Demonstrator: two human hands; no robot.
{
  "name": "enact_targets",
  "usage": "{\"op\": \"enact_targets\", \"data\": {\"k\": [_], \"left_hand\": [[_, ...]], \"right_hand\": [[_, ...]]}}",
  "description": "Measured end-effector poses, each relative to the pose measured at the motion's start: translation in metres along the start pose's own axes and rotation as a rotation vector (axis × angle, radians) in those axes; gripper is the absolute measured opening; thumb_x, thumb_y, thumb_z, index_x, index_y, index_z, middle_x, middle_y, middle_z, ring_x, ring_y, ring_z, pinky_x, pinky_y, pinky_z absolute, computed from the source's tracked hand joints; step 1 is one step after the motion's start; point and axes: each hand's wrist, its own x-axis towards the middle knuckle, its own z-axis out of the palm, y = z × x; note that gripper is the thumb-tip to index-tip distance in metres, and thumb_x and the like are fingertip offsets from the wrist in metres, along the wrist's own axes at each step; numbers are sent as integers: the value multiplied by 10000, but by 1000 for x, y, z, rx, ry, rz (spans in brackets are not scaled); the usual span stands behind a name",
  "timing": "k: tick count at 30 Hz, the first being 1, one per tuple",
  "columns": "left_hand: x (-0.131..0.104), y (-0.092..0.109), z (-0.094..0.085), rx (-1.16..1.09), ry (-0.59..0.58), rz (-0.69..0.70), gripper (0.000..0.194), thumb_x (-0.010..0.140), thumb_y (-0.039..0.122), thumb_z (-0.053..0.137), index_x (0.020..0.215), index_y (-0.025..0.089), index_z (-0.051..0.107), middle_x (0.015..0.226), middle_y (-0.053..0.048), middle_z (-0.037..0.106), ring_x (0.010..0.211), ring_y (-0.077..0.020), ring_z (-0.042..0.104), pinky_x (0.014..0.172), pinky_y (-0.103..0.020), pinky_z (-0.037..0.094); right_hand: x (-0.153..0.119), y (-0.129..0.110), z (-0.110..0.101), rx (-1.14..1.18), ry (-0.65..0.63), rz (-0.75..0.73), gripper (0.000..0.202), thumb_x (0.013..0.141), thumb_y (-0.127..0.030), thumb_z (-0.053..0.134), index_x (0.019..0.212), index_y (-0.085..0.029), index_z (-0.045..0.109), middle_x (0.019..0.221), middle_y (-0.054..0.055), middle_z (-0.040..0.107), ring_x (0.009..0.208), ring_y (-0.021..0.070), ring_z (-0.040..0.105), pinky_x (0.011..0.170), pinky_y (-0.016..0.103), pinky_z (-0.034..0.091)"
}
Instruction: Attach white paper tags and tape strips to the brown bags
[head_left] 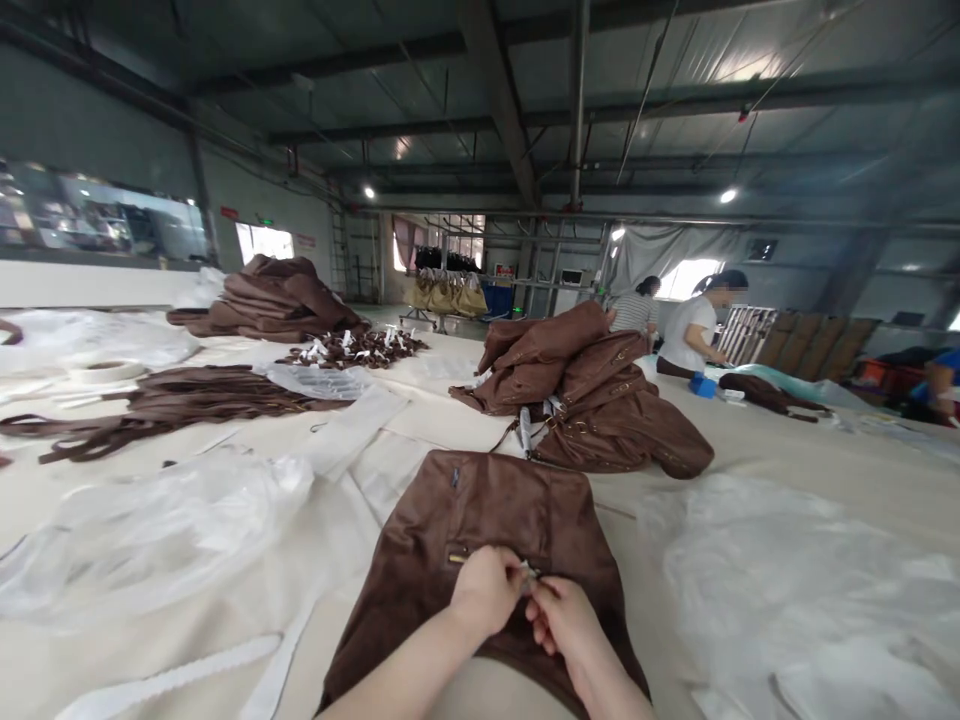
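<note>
Wide pale table (pixel 780 448) bears a heap of brown bags (pixel 600 385); nearer, a single brown bag (pixel 502 500) lies before the person. Left hand (pixel 487 590) and right hand (pixel 566 615) meet over its middle, fingers (pixel 551 592) of both pinching a small pale piece (pixel 529 571), details too blurred to tell.

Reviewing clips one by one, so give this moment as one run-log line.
left hand: pinching small pale piece | right hand: pinching same piece | brown bag: flat on table, under hands | beyond: heaped bags
</note>
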Motion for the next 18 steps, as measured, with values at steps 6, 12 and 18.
{"op": "enact_targets", "data": {"k": [6,12,18], "left_hand": [[-24,15,-12,204,131,188,213,821,216,475,753,178,673,831,-83,664,809,-210,607,730,-302,434],[-30,28,-18,383,-17,338,295,834,67,392,912,141,667,948,-103,657,925,-217,592,851,-323,452],[-27,23,-20,291,-33,383,246,831,95,426,791,164,659,879,-81,651,865,-196,597,810,-305,458]], "right_hand": [[-6,-9,-1,48,81,9,235,707,-345,525,549,-174,495,457,-33,490,304,48,358,303,185,173],[-10,-16,-1,140,108,15,230,647,-341,527,494,-179,470,416,-37,458,288,44,325,305,195,136],[-15,-20,-4,211,94,-11,334,669,-450,588,516,-167,502,428,-27,478,293,50,343,305,197,158]]}}
